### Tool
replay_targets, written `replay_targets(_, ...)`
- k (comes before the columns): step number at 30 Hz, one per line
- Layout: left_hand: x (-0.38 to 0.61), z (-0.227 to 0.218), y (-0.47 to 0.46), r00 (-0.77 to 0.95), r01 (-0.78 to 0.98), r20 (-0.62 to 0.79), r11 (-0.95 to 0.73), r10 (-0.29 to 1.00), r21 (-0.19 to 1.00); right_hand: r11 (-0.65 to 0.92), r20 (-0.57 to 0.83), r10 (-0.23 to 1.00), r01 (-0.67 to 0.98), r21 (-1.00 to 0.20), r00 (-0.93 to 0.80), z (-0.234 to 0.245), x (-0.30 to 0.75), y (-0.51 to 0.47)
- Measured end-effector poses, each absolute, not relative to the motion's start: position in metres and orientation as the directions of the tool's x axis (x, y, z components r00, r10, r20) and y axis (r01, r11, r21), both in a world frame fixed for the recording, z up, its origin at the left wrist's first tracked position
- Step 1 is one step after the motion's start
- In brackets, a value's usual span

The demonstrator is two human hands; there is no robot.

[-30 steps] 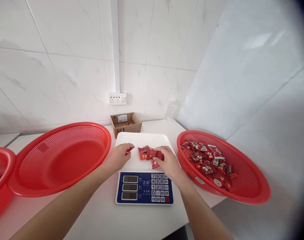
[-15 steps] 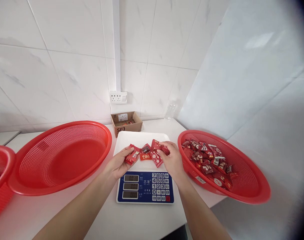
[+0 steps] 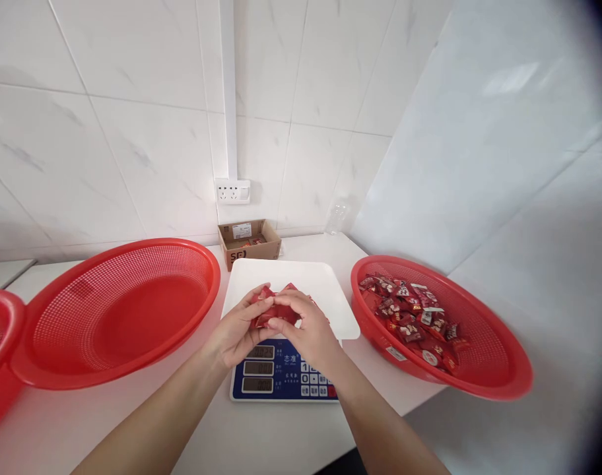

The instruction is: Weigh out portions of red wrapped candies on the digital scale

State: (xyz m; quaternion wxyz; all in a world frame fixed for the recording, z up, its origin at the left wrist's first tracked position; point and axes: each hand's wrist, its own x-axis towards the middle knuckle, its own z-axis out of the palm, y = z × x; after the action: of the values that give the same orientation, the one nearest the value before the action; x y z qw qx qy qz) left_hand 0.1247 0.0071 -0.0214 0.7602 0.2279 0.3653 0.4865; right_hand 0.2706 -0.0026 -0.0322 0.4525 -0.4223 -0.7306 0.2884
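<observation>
Over the white pan of a digital scale [image 3: 251,274], my two hands are close together around small red wrapped packets [image 3: 264,318]. My left hand [image 3: 236,330] is closed on some of them, thumb on top. From the right, my right hand [image 3: 305,326] reaches in with its fingers curled over red packets at the left hand. Other red wrapping shows just behind the fingers, partly hidden. Below the pan, the blue panel [image 3: 290,386] with its displays and keys is partly covered by my hands.
Right of the scale stands a red basket [image 3: 499,356] holding many similar packets [image 3: 412,323]. A large red basket [image 3: 147,316] lies to the left, with another red basket [image 3: 4,303] at the far left edge. Behind the scale, a small cardboard box [image 3: 254,252] sits by the wall.
My right hand has moved left with its packets and now meets my left hand. The packets that lay on the pan between the hands are now mostly gathered or hidden.
</observation>
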Motion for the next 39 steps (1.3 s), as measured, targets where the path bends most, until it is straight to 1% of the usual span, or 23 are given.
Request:
replay_targets(2, 0.113, -0.017, 0.007, 0.183, -0.559, -0.310, 0.358, 0.933, 0.747, 0.467, 0.390, 0.881, 0.373, -0.801, -0.266, -0.031, 0.273, -0.002)
replay_targets(4, 0.095, -0.010, 0.008, 0.051, -0.538, -0.256, 0.243, 0.965, 0.807, 0.436, 0.381, 0.900, 0.427, -0.792, -0.211, -0.032, 0.283, 0.002)
replay_targets(5, 0.084, -0.006, 0.008, -0.034, -0.488, -0.208, 0.166, 0.978, 0.857, 0.415, 0.384, 0.908, 0.480, -0.773, -0.167, -0.034, 0.290, 0.005)
replay_targets(6, 0.073, -0.002, 0.009, -0.132, -0.375, -0.137, 0.078, 0.982, 0.924, 0.388, 0.385, 0.914, 0.549, -0.740, -0.126, -0.036, 0.298, 0.008)
replay_targets(7, 0.060, 0.000, 0.010, -0.220, -0.196, -0.057, 0.013, 0.974, 0.981, 0.352, 0.380, 0.920, 0.627, -0.695, -0.095, -0.039, 0.305, 0.011)
replay_targets(8, 0.048, 0.002, 0.010, -0.285, 0.030, 0.025, -0.017, 0.958, 0.999, 0.310, 0.363, 0.929, 0.702, -0.641, -0.078, -0.042, 0.312, 0.013)
replay_targets(9, 0.038, 0.002, 0.011, -0.320, 0.274, 0.103, -0.012, 0.942, 0.962, 0.266, 0.333, 0.940, 0.766, -0.585, -0.073, -0.044, 0.317, 0.014)
replay_targets(10, 0.029, 0.001, 0.012, -0.318, 0.481, 0.168, 0.006, 0.933, 0.876, 0.224, 0.293, 0.953, 0.815, -0.534, -0.070, -0.047, 0.321, 0.015)
replay_targets(11, 0.023, -0.002, 0.013, -0.295, 0.636, 0.220, 0.020, 0.930, 0.771, 0.190, 0.251, 0.966, 0.848, -0.495, -0.069, -0.049, 0.324, 0.014)
replay_targets(12, 0.020, -0.005, 0.014, -0.257, 0.737, 0.256, 0.018, 0.932, 0.675, 0.164, 0.212, 0.975, 0.867, -0.470, -0.069, -0.050, 0.325, 0.014)
replay_targets(13, 0.019, -0.010, 0.016, -0.214, 0.795, 0.281, 0.000, 0.936, 0.607, 0.147, 0.180, 0.981, 0.876, -0.459, -0.071, -0.051, 0.325, 0.013)
replay_targets(14, 0.023, -0.015, 0.017, -0.172, 0.824, 0.296, -0.027, 0.939, 0.566, 0.139, 0.160, 0.984, 0.878, -0.457, -0.072, -0.053, 0.325, 0.012)
replay_targets(17, 0.048, -0.028, 0.020, -0.017, 0.844, 0.301, -0.147, 0.954, 0.516, 0.158, 0.164, 0.982, 0.868, -0.471, -0.089, -0.055, 0.322, 0.013)
replay_targets(19, 0.072, -0.035, 0.020, 0.153, 0.824, 0.278, -0.278, 0.948, 0.494, 0.177, 0.202, 0.975, 0.868, -0.465, -0.091, -0.058, 0.321, 0.015)
replay_targets(22, 0.110, -0.039, 0.022, 0.381, 0.755, 0.213, -0.436, 0.900, 0.489, 0.205, 0.277, 0.958, 0.863, -0.461, -0.079, -0.061, 0.323, 0.018)
replay_targets(25, 0.138, -0.040, 0.031, 0.490, 0.708, 0.156, -0.496, 0.858, 0.503, 0.235, 0.323, 0.944, 0.834, -0.499, -0.073, -0.061, 0.326, 0.016)
replay_targets(28, 0.152, -0.042, 0.044, 0.519, 0.686, 0.128, -0.501, 0.845, 0.528, 0.230, 0.322, 0.945, 0.809, -0.541, -0.053, -0.059, 0.329, 0.010)
replay_targets(31, 0.156, -0.045, 0.053, 0.507, 0.656, 0.127, -0.477, 0.853, 0.585, 0.214, 0.309, 0.950, 0.793, -0.570, -0.034, -0.057, 0.333, 0.005)
replay_targets(35, 0.149, -0.044, 0.053, 0.436, 0.570, 0.148, -0.400, 0.888, 0.718, 0.226, 0.315, 0.948, 0.766, -0.602, -0.032, -0.056, 0.336, 0.005)
replay_targets(39, 0.133, -0.031, 0.043, 0.299, 0.385, 0.144, -0.258, 0.943, 0.886, 0.293, 0.380, 0.925, 0.681, -0.671, -0.023, -0.053, 0.328, 0.006)
